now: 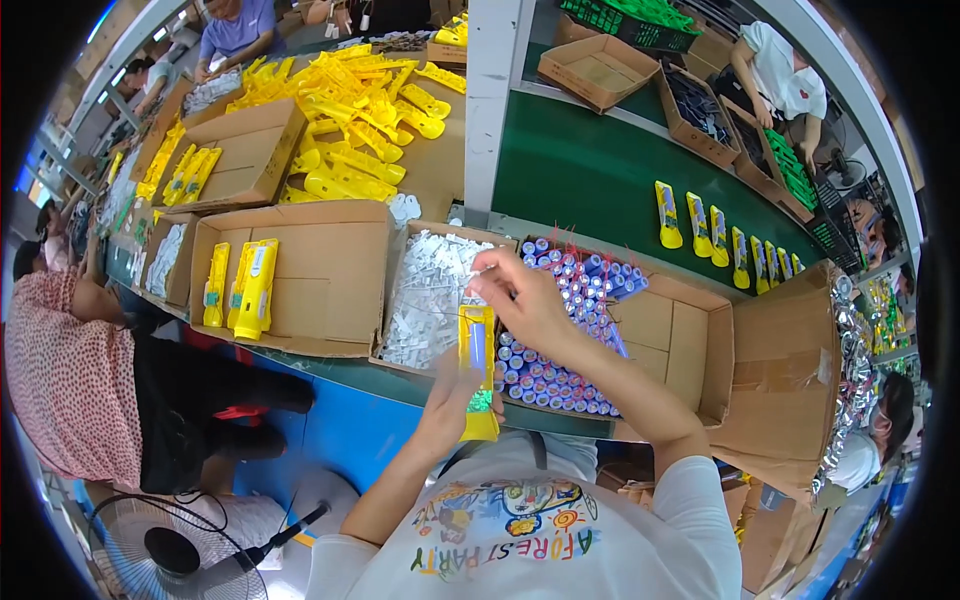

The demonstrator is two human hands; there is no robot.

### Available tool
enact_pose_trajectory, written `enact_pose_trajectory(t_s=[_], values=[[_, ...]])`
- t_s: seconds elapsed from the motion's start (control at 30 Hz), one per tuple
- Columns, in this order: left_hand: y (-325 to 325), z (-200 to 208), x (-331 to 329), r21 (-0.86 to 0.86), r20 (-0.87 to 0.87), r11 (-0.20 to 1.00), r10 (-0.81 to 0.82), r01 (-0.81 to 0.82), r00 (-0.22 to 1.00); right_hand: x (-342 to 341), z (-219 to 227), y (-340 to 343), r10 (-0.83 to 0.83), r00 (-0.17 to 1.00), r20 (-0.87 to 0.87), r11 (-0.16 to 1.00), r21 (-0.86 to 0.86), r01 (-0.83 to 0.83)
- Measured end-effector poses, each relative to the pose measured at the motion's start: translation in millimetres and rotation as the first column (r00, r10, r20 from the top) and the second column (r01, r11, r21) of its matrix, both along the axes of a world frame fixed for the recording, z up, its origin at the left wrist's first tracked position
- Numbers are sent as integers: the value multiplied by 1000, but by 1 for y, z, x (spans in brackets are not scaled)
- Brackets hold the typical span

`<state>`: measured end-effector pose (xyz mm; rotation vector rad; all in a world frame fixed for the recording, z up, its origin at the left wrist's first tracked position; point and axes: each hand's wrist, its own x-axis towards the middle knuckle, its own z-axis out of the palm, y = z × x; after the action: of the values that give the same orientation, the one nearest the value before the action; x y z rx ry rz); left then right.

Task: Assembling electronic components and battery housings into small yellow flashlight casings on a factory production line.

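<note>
My left hand (450, 402), slightly blurred, grips a yellow plastic housing (481, 428) upright in front of my chest. A blue cylindrical battery (478, 346) lies in the housing's upper part, with a green circuit board (480, 401) below it. My right hand (528, 302) is just above the housing's top end, thumb and forefinger pinched together. What they hold, possibly a small white piece, is too small to make out. Behind my hands stands a box of small white plastic pieces (425, 295). Blue batteries (560, 382) with thin red wires fill the box to its right.
On the left, a cardboard box (330, 270) contains several yellow housings (256, 290). Beyond it lies a heap of yellow housings (350, 125). A green conveyor (590, 170) carries a row of yellow housings (700, 225) past a metal post (492, 110). Co-workers sit around; a fan (172, 548) stands lower left.
</note>
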<state>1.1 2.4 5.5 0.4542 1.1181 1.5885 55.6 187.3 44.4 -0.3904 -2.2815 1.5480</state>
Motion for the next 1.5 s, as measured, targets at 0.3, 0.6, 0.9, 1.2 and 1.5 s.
enact_pose_trajectory(t_s=[0.3, 0.6, 0.9, 1.2, 1.5], values=[[5, 2, 7, 34, -178, 999, 12, -6, 984, 20, -7, -6, -240, 941, -240, 838, 437, 326], [31, -9, -18, 176, -417, 936, -209, 304, 885, 27, -5, 35, -11, 1000, -2, 991, -134, 11], [-59, -64, -293, 217, -659, 567, -516, -794, -548, 86, -56, 407, -788, 593, -165, 384, 621, 683], [-59, -26, -269, -221, -840, 736, -477, -640, -258, 94, -58, 333, -766, 601, 227, 513, 779, 360], [33, 0, -198, -218, -799, 716, -521, -663, -300, 111, 7, 108, -13, 996, 84, 876, 482, -29]])
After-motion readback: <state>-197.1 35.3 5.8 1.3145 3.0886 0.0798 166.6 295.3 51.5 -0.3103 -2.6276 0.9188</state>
